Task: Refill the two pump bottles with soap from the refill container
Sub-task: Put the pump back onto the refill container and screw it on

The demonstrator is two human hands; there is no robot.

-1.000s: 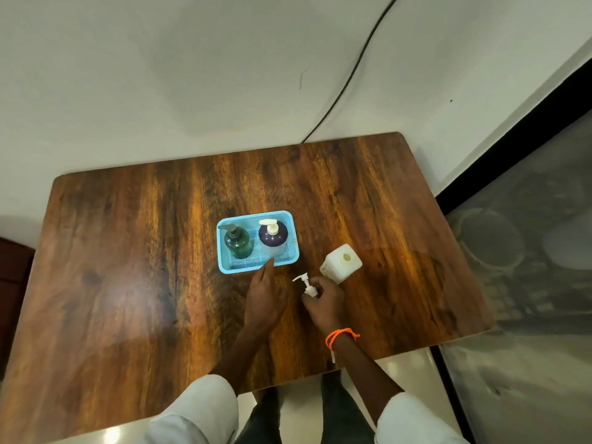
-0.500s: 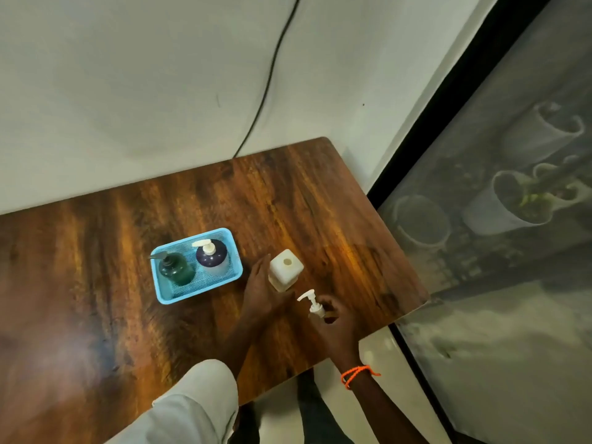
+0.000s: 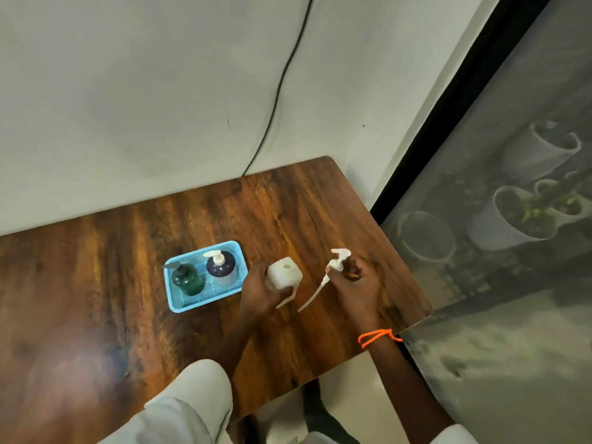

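Note:
A white square bottle [image 3: 285, 272] with an open round hole on top stands on the wooden table [image 3: 128, 283]. My left hand [image 3: 256, 293] grips its side. My right hand [image 3: 355, 286] holds a white pump head [image 3: 338, 259] just right of the bottle, its long dip tube [image 3: 312, 294] slanting down to the left above the table. A blue mesh tray [image 3: 179, 304] to the left holds a dark green pump bottle [image 3: 187, 278] and a dark purple pump bottle [image 3: 221, 267], both with pumps on.
The table's right edge [image 3: 400, 251] lies close to my right hand, with a dark glass pane [image 3: 512, 219] and pots behind it beyond. A black cable [image 3: 278, 91] runs down the white wall to the table's back edge.
The view swung right. My left hand left the tray and took hold of the white bottle. My right hand lifted the pump head up and away, pulling its tube out.

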